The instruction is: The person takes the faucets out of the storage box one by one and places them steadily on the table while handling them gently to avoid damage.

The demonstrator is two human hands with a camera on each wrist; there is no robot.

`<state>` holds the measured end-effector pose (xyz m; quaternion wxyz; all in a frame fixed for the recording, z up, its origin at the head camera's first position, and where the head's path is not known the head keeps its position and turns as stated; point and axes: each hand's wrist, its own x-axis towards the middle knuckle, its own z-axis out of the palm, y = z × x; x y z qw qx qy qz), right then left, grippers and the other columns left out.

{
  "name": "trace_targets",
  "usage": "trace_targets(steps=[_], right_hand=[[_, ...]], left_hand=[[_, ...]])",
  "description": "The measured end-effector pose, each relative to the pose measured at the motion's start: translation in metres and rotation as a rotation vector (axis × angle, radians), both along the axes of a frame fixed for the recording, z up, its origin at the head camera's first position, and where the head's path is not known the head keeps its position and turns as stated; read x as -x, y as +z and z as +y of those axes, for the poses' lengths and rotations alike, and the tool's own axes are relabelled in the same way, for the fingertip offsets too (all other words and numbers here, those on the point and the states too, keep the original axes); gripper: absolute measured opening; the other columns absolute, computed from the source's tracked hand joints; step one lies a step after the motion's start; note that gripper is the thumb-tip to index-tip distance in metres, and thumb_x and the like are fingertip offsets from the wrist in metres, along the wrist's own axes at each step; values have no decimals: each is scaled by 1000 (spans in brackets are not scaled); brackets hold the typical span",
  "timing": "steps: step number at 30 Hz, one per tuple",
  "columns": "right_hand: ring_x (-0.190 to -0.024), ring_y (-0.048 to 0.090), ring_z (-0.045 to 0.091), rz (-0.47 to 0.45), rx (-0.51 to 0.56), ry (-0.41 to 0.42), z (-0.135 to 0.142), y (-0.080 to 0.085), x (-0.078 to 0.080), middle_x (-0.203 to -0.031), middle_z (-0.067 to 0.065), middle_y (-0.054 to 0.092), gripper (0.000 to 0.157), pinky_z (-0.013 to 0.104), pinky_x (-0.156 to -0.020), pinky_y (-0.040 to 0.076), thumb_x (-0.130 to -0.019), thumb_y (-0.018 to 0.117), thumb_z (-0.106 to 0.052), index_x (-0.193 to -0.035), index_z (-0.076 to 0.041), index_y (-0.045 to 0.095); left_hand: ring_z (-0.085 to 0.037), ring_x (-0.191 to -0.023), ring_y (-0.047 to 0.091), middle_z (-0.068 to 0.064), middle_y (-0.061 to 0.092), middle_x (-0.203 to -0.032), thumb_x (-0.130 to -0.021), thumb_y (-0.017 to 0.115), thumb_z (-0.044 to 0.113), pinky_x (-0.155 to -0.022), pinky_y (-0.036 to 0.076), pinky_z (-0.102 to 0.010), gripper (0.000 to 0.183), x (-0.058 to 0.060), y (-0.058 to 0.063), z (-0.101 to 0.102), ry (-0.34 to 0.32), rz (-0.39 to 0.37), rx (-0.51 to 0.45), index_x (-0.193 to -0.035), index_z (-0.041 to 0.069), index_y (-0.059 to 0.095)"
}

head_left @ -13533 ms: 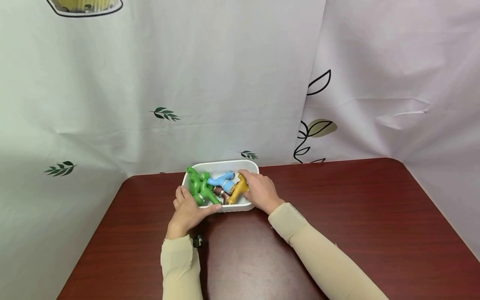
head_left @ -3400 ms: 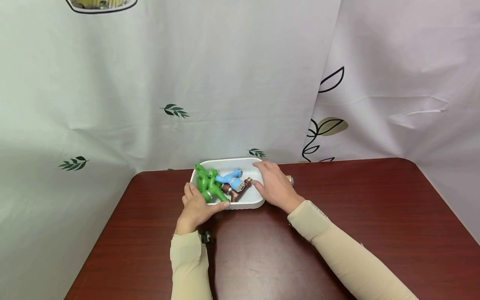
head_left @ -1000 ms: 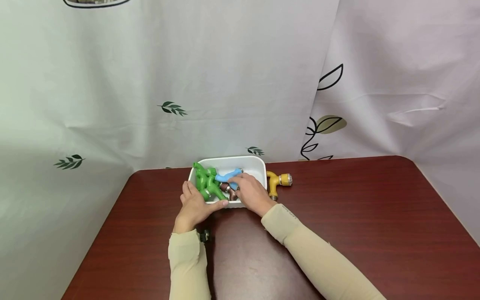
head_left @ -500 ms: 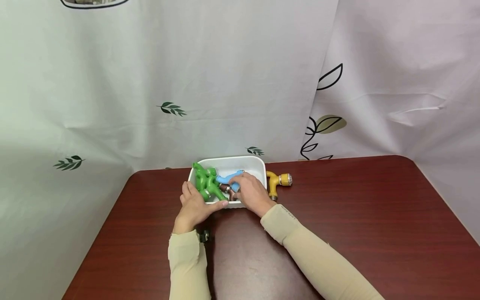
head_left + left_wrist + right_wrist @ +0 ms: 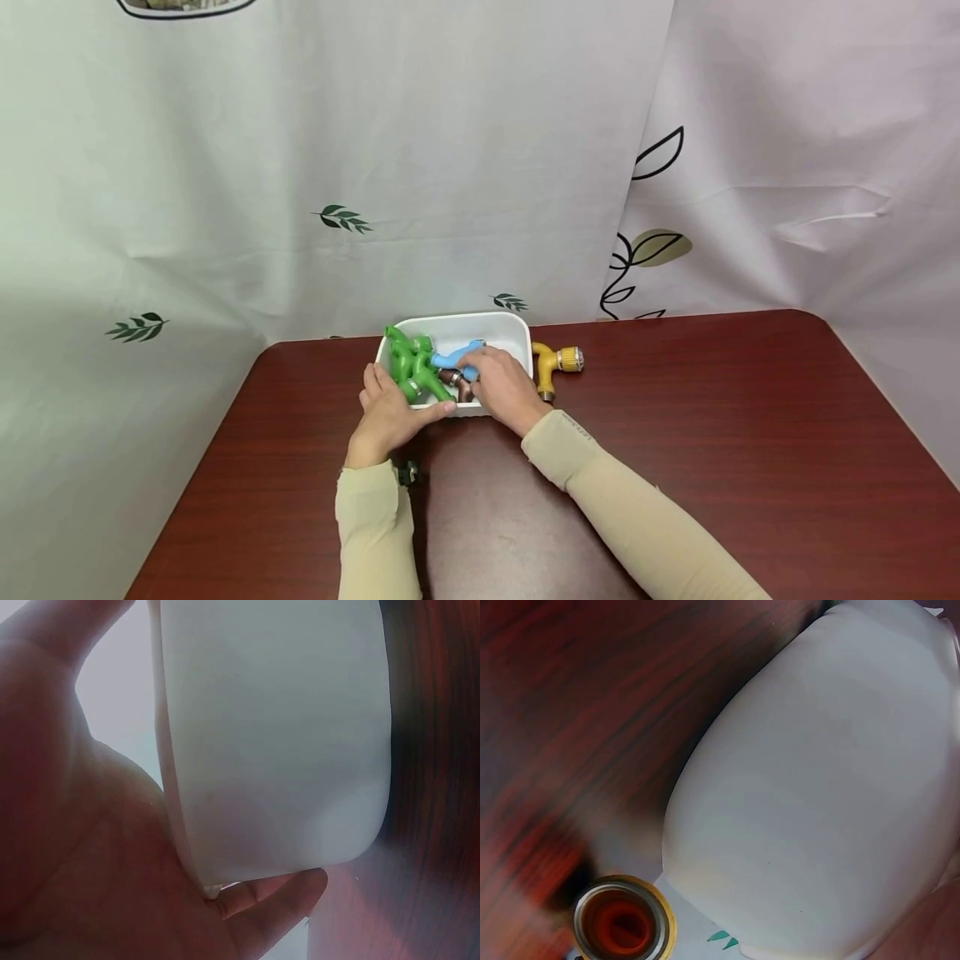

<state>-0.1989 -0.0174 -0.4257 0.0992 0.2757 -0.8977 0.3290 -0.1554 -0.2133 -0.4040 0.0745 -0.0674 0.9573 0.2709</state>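
Observation:
A white plastic tray (image 5: 491,321) holds small plastic taps: green taps (image 5: 422,377) at its left, a blue tap (image 5: 448,359) in the middle, and a brown tap (image 5: 462,389) in front of the blue one. My left hand (image 5: 385,421) grips the tray's front left corner, fingers along the end wall and thumb on the front rim. In the left wrist view, fingertips (image 5: 304,892) wrap around the end of the tray. Reaching over the front rim, my right hand (image 5: 508,387) pinches the blue tap, whose right part is hidden behind the fingers.
A yellow tap (image 5: 551,362) lies on the dark red table (image 5: 712,433) just right of the tray. Its round threaded mouth (image 5: 622,919) shows in the right wrist view. Patterned white cloth (image 5: 465,167) hangs close behind the tray.
The yellow tap has gone from the tray to the table on its right, carried by the right hand. That hand has come back left to the blue tap. The left hand keeps its corner.

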Motion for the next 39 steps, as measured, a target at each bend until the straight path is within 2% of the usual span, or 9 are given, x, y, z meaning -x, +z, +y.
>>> trace_targets(steps=[9, 20, 39], right_hand=[[-104, 68, 29, 51, 11, 21, 0, 0, -1, -115, 9, 72, 35, 39, -89, 53, -78, 71, 11, -109, -5, 75], [-102, 67, 30, 99, 24, 60, 4, -1, -1, -115, 8, 72, 31, 40, -91, 52, -81, 69, 12, -107, -4, 74], [-98, 66, 26, 160, 51, 75, 10, 4, -4, -112, 8, 72, 29, 40, -90, 51, -83, 70, 13, -106, -3, 73]], left_hand=[[-56, -139, 11, -34, -14, -159, -75, 79, 63, -109, 31, -62, 143, -1, 0, 0, -1, -15, -11, -150, -18, -12], [-56, -139, 11, -34, -13, -159, -75, 79, 65, -110, 32, -61, 143, 0, 1, 0, 2, -14, -1, -150, -18, -11], [-56, -139, 11, -33, -13, -159, -75, 77, 67, -109, 33, -61, 143, 0, 1, -1, -2, -25, 9, -150, -18, -12]])
